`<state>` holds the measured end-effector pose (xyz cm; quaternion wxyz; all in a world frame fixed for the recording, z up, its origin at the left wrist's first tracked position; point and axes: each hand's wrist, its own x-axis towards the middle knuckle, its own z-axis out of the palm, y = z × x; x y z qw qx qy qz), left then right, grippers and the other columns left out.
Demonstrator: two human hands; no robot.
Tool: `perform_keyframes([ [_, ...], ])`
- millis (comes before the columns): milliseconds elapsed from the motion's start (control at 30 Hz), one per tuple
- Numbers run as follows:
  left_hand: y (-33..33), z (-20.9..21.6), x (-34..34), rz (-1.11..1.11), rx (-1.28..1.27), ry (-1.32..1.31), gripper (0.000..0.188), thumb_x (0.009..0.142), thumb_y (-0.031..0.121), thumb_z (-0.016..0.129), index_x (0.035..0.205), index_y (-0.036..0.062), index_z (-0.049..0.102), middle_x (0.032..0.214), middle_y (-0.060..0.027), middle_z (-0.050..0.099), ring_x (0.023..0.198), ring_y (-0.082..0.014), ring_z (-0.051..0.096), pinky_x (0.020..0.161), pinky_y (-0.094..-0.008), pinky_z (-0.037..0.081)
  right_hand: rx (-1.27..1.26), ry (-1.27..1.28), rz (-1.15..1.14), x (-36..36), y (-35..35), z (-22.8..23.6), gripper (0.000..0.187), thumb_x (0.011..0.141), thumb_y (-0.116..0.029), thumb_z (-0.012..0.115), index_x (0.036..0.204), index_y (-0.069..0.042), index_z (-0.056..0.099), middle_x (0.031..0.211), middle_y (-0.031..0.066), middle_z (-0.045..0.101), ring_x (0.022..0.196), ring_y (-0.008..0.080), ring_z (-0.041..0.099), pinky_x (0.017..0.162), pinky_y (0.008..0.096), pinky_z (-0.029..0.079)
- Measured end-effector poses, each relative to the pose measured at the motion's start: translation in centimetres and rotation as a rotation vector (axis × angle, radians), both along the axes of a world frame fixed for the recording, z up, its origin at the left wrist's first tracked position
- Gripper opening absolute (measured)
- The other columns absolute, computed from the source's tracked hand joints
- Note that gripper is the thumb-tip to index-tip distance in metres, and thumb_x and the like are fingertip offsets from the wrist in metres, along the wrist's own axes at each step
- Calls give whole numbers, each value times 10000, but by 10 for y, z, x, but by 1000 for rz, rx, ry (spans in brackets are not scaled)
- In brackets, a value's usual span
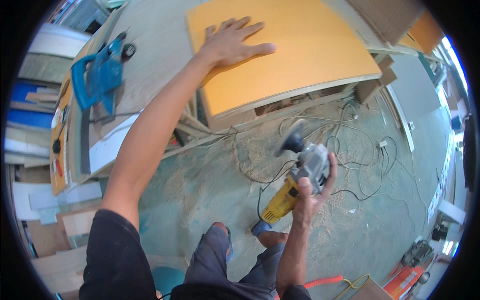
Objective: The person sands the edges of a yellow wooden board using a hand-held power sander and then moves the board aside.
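My left hand [232,44] lies flat with its fingers spread on an orange-yellow board [295,55] on the workbench. In my right hand [314,192] is a yellow and grey angle grinder [287,195], gripped around its metal head and held over the floor. A dark round disc [291,138] on the grinder points up toward the board's front edge, apart from it. The disc looks blurred. Part of the grip on the grinder's far side is hidden.
A blue electric planer [102,75] rests on the bench at the left. Cables [360,165] loop over the sawdust-strewn floor [200,185]. Stacked boards [35,122] stand at the far left. A red coiled hose [325,281] lies near the lower right.
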<state>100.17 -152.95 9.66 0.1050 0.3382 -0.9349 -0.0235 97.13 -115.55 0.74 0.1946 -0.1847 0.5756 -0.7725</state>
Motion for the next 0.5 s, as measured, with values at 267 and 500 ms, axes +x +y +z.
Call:
perform_keyframes([
  [267, -7, 3, 15, 11, -14, -45, 1006, 851, 918, 442, 1647, 307, 376, 1736, -100, 274, 1608, -327, 211, 1264, -640, 123, -64, 107, 17, -54, -4, -44, 940, 802, -176, 876, 1591, -49, 381, 1347, 164, 587, 1109, 237, 645, 971, 352, 528],
  [500, -5, -1, 7, -144, 43, -3, 1019, 917, 849, 454, 1662, 164, 333, 1737, -141, 249, 1606, -324, 212, 1314, -458, 148, -216, 323, -33, -66, -5, -82, 907, 788, -154, 871, 1565, -10, 427, 1391, 172, 586, 1211, 253, 626, 1046, 386, 507],
])
